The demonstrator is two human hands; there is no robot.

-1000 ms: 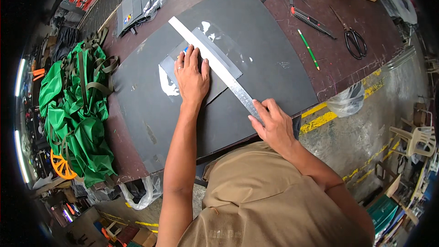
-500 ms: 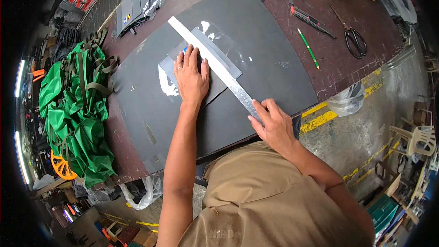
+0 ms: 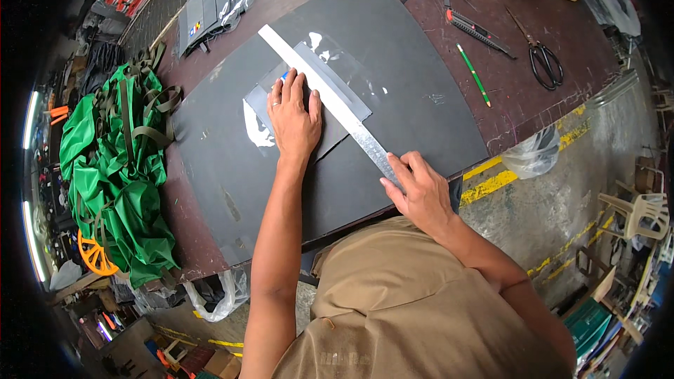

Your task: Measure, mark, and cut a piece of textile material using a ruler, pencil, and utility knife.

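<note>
Ruler, long and of bare metal, lies slantwise across the big dark sheet on the counter, running from near my body away to the upper left; my right hand grips its near end, fingers curled over the edge; my left hand lies flat just beside the ruler, fingers spread and open, pressing down a smaller grey piece under a clear plastic film; left of the sheet sits a heap of green fabric with olive straps; farther off on the bare counter lie a green pencil, a black utility knife and black scissors, well apart from my hands.
</note>
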